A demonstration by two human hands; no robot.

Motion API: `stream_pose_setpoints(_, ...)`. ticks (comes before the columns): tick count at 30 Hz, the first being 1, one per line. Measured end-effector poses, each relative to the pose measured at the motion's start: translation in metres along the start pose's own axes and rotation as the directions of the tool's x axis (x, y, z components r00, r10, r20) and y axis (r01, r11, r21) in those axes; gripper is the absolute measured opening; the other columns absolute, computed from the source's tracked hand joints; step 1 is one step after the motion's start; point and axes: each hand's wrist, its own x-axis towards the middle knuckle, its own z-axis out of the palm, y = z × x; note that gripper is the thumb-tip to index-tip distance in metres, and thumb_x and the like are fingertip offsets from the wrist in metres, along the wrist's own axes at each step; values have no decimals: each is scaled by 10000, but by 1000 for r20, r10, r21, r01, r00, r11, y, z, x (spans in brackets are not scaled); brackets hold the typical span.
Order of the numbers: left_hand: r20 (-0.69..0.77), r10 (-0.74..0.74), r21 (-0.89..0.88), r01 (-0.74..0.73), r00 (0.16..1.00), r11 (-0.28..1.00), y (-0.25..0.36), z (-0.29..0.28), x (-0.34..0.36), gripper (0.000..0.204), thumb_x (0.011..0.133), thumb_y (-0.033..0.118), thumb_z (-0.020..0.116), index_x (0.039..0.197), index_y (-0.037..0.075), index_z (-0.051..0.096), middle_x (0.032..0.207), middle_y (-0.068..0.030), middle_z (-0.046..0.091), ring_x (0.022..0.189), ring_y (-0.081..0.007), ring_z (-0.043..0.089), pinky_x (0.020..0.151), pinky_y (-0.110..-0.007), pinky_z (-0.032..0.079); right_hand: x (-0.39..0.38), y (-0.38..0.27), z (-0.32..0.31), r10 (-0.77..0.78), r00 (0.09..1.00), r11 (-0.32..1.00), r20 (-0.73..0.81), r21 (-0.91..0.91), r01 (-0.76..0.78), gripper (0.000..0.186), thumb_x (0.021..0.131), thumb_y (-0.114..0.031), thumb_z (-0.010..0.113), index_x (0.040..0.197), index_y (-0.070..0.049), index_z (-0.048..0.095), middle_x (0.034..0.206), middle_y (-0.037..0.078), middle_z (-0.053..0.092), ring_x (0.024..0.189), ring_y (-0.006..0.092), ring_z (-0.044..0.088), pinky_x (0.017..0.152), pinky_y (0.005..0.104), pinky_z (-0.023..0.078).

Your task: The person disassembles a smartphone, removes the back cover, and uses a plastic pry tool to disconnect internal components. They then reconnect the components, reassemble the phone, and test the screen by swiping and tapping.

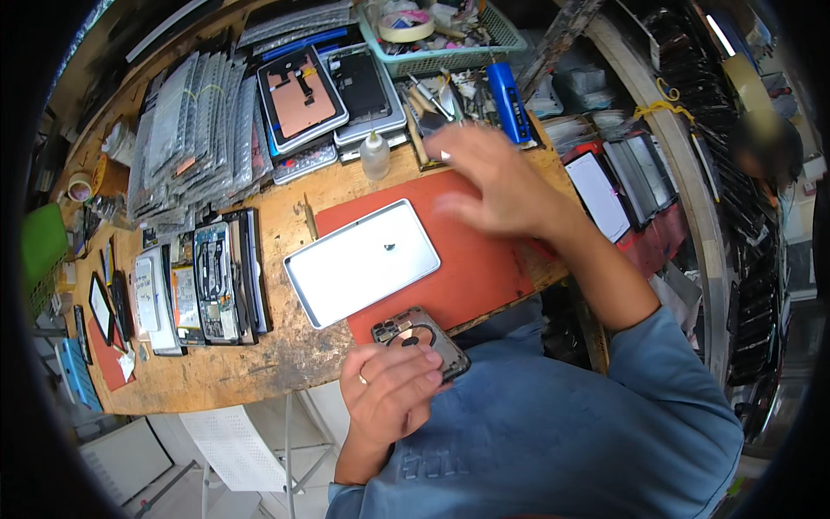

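My left hand (393, 389), a ring on one finger, is closed round a dark phone shell (450, 350) at the near edge of the bench. The shell has a camera cluster at one corner and a round ring on its face; my fingers cover part of it. My right hand (493, 177) hovers over the far side of a red mat (484, 268). Its thumb and fingers are apart, a little blurred, and I see nothing held in them. Between the hands, a silver tablet back cover (363, 259) lies partly on the mat.
Behind the mat stand a small clear bottle (375, 157), stacked tablets (303, 99) and a blue tool (508, 102) among hand tools. A green basket (467, 56) sits at the back. Bubble-wrapped packs (194, 121) and opened devices (212, 285) fill the left.
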Motion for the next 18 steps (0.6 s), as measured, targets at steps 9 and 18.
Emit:
stream_pose_setpoints(9,69,118,131,-127,991,983,10,-2,-13,276,858,96,814,1077,155,657,1111,1,777,1026,-199,754,805,-337,486,9,-41,43,-119,983,983,139,154,97,850,758,-327,876,1448,38,541,1451,253,525,1362,456,514,1122,490,460)
stream_pose_setpoints(18,95,236,348,-255,967,902,-8,19,-19,224,938,131,755,1128,168,643,1168,5,763,1160,-193,668,858,-371,448,-6,-57,58,186,972,971,146,124,-205,700,858,-346,833,1412,6,590,1431,261,564,1287,448,600,1098,459,506)
